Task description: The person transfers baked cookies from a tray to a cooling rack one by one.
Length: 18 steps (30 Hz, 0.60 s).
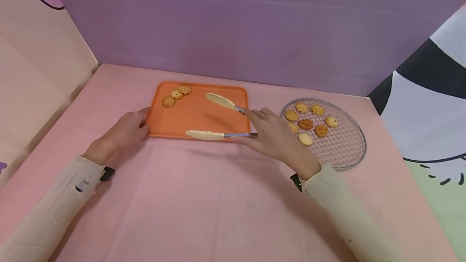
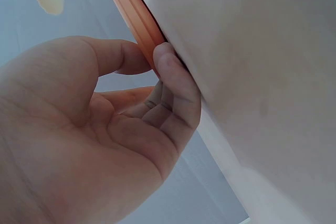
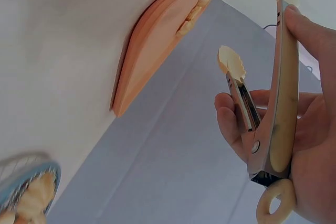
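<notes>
An orange tray [image 1: 214,122] lies on the pink surface, with three cookies [image 1: 169,102] in a row near its far left corner. My left hand [image 1: 129,132] holds the tray's left edge. In the left wrist view, thumb and fingertips pinch the orange rim [image 2: 140,22]. Over the tray's right half, my right hand [image 1: 274,134] grips metal tongs [image 1: 238,135] with cream tips. The tongs' two arms stand wide apart. Nothing is between their tips, as the right wrist view also shows from the side. The palm hides part of the tongs' handle in the head view.
To the right of the tray lies a round wire rack [image 1: 342,151] with several pale and brown cookies [image 1: 321,131], partly behind my right hand and wrist. A purple wall [image 1: 225,31] rises behind the pink table covering [image 1: 182,201]. A cream side wall [image 1: 40,64] stands at the left.
</notes>
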Motion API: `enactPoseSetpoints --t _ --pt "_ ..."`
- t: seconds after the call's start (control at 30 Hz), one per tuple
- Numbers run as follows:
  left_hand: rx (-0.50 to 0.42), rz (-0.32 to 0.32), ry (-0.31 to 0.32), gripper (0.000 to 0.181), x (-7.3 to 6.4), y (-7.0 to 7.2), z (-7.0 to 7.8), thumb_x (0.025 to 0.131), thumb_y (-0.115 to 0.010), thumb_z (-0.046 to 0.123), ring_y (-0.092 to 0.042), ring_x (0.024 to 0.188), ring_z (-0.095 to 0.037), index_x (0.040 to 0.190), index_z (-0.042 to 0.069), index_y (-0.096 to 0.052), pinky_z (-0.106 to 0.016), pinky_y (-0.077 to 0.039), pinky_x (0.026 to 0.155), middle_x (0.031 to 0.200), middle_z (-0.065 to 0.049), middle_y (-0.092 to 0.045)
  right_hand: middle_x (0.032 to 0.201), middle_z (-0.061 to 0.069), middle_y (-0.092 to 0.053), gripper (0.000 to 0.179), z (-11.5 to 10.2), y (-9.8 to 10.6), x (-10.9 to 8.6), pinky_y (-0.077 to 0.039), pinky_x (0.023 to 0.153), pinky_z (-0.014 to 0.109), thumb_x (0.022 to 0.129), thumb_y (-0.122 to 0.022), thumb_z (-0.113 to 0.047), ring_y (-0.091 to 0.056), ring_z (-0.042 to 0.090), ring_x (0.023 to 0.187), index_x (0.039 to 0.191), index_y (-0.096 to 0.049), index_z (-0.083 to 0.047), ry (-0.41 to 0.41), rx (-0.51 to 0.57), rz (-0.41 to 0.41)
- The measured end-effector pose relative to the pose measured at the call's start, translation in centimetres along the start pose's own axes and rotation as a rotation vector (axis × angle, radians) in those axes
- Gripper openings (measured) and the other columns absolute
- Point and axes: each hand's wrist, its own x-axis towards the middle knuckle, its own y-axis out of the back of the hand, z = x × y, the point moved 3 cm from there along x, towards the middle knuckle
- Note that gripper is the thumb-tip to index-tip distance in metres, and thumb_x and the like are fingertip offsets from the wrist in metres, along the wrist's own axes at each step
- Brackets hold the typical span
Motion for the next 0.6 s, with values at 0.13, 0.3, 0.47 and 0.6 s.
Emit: enactPoseSetpoints --t 0.13,0.3,0.47,0.6 --pt "0.008 0.004 0.003 0.059 0.0 0.0 0.1 0.095 -0.052 0.004 -0.054 0.073 -0.024 0.148 -0.014 -0.031 -0.036 -0.044 0.067 0.078 -0.011 -0.051 0.120 0.014 -0.068 0.084 -0.5 -0.7 1.6 -0.052 0.087 0.045 0.085 -0.065 -0.065 -0.061 0.029 0.104 0.142 -0.053 -0.004 0.008 0.000 -0.055" --pt "0.007 0.013 -0.001 0.059 0.0 0.0 0.4 0.095 -0.052 0.004 -0.055 0.077 -0.026 0.148 -0.014 -0.031 -0.037 -0.045 0.070 0.080 -0.012 -0.053 0.124 0.019 -0.066 0.083 -0.9 -1.9 3.5 -0.050 0.095 0.047 0.086 -0.065 -0.063 -0.061 0.032 0.113 0.141 -0.053 -0.002 0.034 -0.011 -0.091" --pt "0.012 0.008 -0.006 0.060 -0.1 -0.1 0.5 0.096 -0.051 0.005 -0.055 0.076 -0.026 0.148 -0.014 -0.029 -0.037 -0.044 0.069 0.078 -0.011 -0.051 0.127 0.019 -0.064 0.083 -1.4 -3.2 5.4 -0.052 0.091 0.047 0.086 -0.064 -0.065 -0.062 0.033 0.115 0.142 -0.053 -0.004 0.037 -0.005 -0.128" --pt "0.015 0.008 -0.011 0.060 -0.2 -0.1 0.3 0.095 -0.051 0.004 -0.056 0.078 -0.027 0.148 -0.015 -0.029 -0.038 -0.045 0.071 0.078 -0.012 -0.052 0.126 0.016 -0.065 0.085 -1.7 -4.3 6.8 -0.054 0.087 0.043 0.085 -0.064 -0.067 -0.063 0.029 0.109 0.143 -0.053 -0.005 0.010 0.039 -0.167"
